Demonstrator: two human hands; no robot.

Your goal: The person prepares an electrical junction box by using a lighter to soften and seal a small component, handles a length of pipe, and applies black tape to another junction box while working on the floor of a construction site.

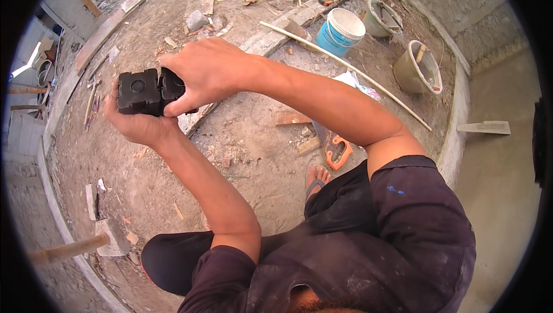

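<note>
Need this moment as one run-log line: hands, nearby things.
left hand: cradling black, blocky, plastic-looking object | right hand: gripping its right end | ground: orange-handled saw; round blue-and-white bucket

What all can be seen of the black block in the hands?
The block looks like black plastic, in two squarish parts with notched edges and a narrow gap between them; whether they are joined, I cannot tell. A round mark sits on the left part's face; the right part is partly covered. It is held off the ground, left hand against its left side and lower edge, right hand gripping the right part.
</note>
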